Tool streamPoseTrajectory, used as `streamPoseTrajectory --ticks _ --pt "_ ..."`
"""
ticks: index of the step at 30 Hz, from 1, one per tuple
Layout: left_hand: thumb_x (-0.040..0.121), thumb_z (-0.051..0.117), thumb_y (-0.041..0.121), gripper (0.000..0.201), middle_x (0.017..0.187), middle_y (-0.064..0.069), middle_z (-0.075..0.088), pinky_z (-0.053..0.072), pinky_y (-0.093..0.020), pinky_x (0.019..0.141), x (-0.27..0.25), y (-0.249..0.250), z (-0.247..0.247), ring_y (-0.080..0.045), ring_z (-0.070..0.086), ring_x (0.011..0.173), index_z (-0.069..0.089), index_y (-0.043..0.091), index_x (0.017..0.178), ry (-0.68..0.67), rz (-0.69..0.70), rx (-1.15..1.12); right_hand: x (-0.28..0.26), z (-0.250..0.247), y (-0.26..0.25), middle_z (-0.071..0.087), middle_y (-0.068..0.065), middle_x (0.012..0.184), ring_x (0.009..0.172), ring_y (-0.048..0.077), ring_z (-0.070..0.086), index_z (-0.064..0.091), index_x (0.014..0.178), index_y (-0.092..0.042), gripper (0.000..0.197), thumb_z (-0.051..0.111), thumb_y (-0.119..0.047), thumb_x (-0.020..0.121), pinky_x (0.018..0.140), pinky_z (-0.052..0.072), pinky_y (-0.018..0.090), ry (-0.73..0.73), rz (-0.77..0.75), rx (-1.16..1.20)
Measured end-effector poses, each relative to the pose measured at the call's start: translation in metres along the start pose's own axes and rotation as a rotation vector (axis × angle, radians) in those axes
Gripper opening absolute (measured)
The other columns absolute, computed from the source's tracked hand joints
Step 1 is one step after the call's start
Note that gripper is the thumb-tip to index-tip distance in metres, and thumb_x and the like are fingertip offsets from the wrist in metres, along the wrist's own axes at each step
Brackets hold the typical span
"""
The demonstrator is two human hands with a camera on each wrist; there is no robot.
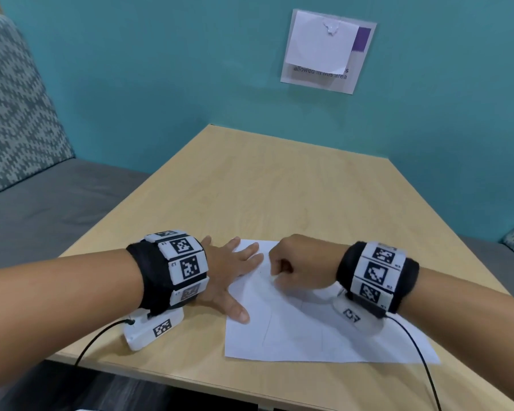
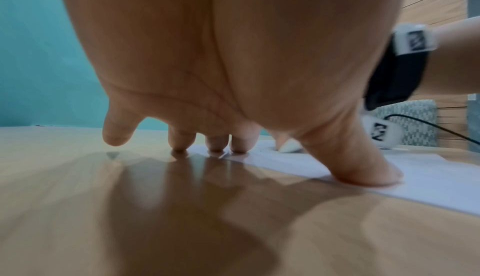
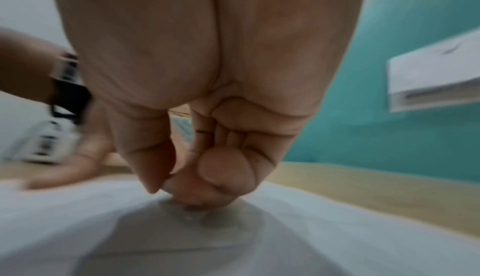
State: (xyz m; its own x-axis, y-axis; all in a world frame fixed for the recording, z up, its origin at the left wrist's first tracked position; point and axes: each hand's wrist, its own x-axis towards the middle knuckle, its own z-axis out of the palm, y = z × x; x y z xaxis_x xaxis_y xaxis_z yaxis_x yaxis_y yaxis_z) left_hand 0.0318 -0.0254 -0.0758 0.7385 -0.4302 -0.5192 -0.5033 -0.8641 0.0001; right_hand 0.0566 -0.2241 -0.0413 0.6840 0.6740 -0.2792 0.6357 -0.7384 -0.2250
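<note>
A white sheet of paper (image 1: 309,327) lies flat on the light wooden table (image 1: 264,188), near its front edge. My left hand (image 1: 232,262) lies spread on the sheet's left side, its fingertips (image 2: 215,143) and thumb pressing paper (image 2: 428,182) and table. My right hand (image 1: 297,262) is curled into a fist over the sheet's upper part. In the right wrist view its thumb and forefinger tips (image 3: 187,177) meet and press down on the paper (image 3: 337,229). I see nothing held between them. A small white pointed shape (image 2: 288,148) shows beside that hand; I cannot tell what it is.
A teal wall stands behind the table and carries a sign (image 1: 327,51) covered by a blank note. A grey bench seat (image 1: 42,209) with a patterned cushion (image 1: 15,99) runs along the left. Black cables (image 1: 98,336) trail from both wrist units over the table's front edge.
</note>
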Motion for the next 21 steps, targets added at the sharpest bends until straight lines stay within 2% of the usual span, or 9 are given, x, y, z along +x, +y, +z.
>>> streamPoseTrajectory --ticks 2,4,6,7,11,13,15,18,21 --pt "0.078 0.053 0.081 0.118 0.163 0.013 -0.027 0.0 -0.068 0.116 0.0 0.0 0.0 -0.021 -0.021 0.152 -0.02 0.031 0.156 -0.003 -0.004 -0.003 0.0 0.001 0.004 0.064 0.001 0.071 0.062 0.019 0.053 0.066 0.081 -0.007 0.012 0.061 -0.018 0.08 0.063 0.049 0.034 0.034 0.016 0.007" --pt "0.078 0.054 0.081 0.119 0.163 0.013 -0.026 -0.001 -0.068 0.116 0.0 0.0 0.001 -0.021 -0.021 0.152 -0.02 0.03 0.156 0.007 0.002 -0.009 -0.008 0.014 -0.012 0.066 0.001 0.072 0.067 0.021 0.058 0.065 0.08 -0.009 0.011 0.06 -0.018 0.081 0.066 0.052 0.036 -0.019 -0.06 -0.004" --pt "0.079 0.054 0.08 0.119 0.163 0.012 -0.027 0.0 -0.068 0.116 0.0 -0.001 0.0 -0.022 -0.021 0.152 -0.02 0.029 0.156 0.004 0.003 -0.007 -0.014 0.021 -0.023 0.062 -0.005 0.071 0.066 0.015 0.056 0.064 0.081 -0.014 0.008 0.062 -0.021 0.083 0.067 0.052 0.034 -0.091 -0.115 0.042" --pt "0.079 0.053 0.08 0.118 0.163 0.012 -0.027 0.001 -0.068 0.116 -0.001 -0.001 0.0 -0.022 -0.021 0.152 -0.02 0.028 0.156 -0.002 0.002 -0.004 -0.013 0.019 -0.02 0.061 -0.006 0.07 0.065 0.013 0.055 0.064 0.081 -0.015 0.008 0.063 -0.023 0.084 0.068 0.052 0.033 -0.087 -0.099 0.038" --pt "0.079 0.052 0.08 0.118 0.163 0.012 -0.027 0.002 -0.068 0.116 -0.001 0.002 -0.002 -0.022 -0.02 0.152 -0.02 0.028 0.156 -0.01 -0.002 0.006 -0.003 0.005 0.003 0.065 0.002 0.071 0.059 0.013 0.049 0.066 0.079 -0.007 0.012 0.062 -0.018 0.081 0.061 0.047 0.031 0.035 -0.011 0.005" --pt "0.079 0.052 0.081 0.118 0.163 0.012 -0.027 0.001 -0.068 0.116 -0.001 0.0 -0.001 -0.022 -0.02 0.152 -0.02 0.028 0.156 -0.003 0.006 0.002 -0.007 0.014 -0.007 0.063 -0.001 0.07 0.061 0.014 0.05 0.062 0.076 -0.01 0.01 0.059 -0.018 0.082 0.062 0.048 0.032 -0.006 -0.058 -0.002" --pt "0.079 0.052 0.081 0.119 0.163 0.012 -0.027 0.001 -0.068 0.116 -0.001 -0.002 -0.001 -0.023 -0.02 0.152 -0.02 0.028 0.156 0.0 0.011 -0.003 -0.012 0.019 -0.017 0.06 -0.008 0.07 0.064 0.011 0.052 0.061 0.078 -0.017 0.008 0.06 -0.022 0.084 0.065 0.048 0.028 -0.082 -0.088 0.014" --pt "0.077 0.051 0.083 0.119 0.163 0.012 -0.027 0.001 -0.068 0.116 0.001 -0.001 0.0 -0.022 -0.02 0.152 -0.02 0.029 0.156 -0.006 0.009 0.014 -0.003 0.008 0.003 0.067 0.001 0.076 0.064 0.013 0.051 0.066 0.084 -0.009 0.016 0.063 -0.024 0.082 0.067 0.051 0.036 -0.009 -0.002 0.006" --pt "0.078 0.052 0.082 0.118 0.164 0.011 -0.024 -0.002 -0.067 0.116 -0.002 0.001 -0.005 -0.022 -0.02 0.152 -0.018 0.029 0.157 -0.005 -0.015 0.041 0.001 0.005 0.014 0.061 -0.005 0.069 0.061 0.014 0.05 0.066 0.081 -0.011 0.011 0.063 -0.021 0.081 0.062 0.047 0.031 0.025 0.041 0.017"
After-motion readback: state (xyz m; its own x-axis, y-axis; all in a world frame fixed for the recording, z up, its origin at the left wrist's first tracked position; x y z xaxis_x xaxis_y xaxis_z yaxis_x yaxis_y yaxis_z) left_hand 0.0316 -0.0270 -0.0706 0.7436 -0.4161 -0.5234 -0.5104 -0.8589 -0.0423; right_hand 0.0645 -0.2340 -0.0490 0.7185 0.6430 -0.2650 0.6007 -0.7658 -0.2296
